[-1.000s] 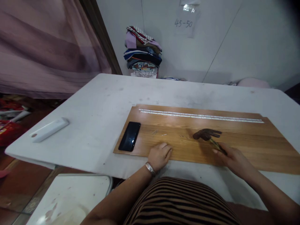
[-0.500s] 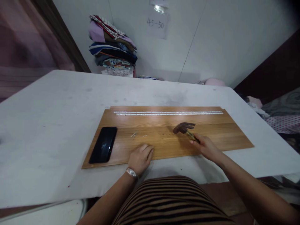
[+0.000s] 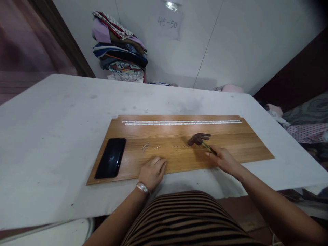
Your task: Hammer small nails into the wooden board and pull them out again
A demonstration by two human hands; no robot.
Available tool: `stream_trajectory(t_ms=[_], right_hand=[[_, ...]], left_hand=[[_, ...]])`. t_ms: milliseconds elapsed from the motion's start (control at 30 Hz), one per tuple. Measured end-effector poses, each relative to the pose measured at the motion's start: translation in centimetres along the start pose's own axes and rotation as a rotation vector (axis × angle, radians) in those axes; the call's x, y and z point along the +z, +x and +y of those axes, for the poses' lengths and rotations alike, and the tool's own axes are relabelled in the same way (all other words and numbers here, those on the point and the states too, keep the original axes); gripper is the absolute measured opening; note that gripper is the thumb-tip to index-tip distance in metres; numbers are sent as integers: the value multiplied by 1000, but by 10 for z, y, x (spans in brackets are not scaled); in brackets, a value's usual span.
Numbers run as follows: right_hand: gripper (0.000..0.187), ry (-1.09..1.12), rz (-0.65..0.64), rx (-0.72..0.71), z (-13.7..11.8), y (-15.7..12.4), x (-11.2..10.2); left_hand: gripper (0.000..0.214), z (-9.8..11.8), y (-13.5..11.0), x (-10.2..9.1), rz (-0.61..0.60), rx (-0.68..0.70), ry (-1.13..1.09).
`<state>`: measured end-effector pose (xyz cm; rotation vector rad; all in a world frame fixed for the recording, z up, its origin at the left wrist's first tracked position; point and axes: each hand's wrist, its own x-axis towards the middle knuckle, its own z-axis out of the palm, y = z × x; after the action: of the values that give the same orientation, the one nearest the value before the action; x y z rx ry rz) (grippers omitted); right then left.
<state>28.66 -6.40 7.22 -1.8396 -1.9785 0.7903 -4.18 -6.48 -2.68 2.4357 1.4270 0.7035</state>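
A long wooden board [image 3: 230, 145] lies on the white table [image 3: 51, 130]. My right hand [image 3: 222, 160] is closed round the handle of a dark claw hammer [image 3: 198, 139], whose head rests on the board. My left hand [image 3: 153, 172] lies on the board's near edge with its fingers curled under; nothing shows in it. A few small nails [image 3: 146, 147] lie loose on the board just beyond my left hand. A black phone [image 3: 111, 162] sits at the board's left end. Two thin silvery strips [image 3: 181, 122] run along the far edge.
A pile of folded clothes [image 3: 119, 51] stands against the white wall behind the table. A paper marked 45-50 [image 3: 167, 23] hangs on the wall. Bedding [image 3: 304, 126] lies at the right, a curtain [image 3: 15, 58] at the left.
The view swung to the right, then steadied; the white bar on the table's left went out of sight. Both hands and the hammer keep their places on the board.
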Motion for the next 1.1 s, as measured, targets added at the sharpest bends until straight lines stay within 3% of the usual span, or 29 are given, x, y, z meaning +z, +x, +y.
stream_trajectory(t_ms=[1100], right_hand=[[27,-17,-17,30,3,0,3]], left_hand=[[24,2,0,0,11,30,12]])
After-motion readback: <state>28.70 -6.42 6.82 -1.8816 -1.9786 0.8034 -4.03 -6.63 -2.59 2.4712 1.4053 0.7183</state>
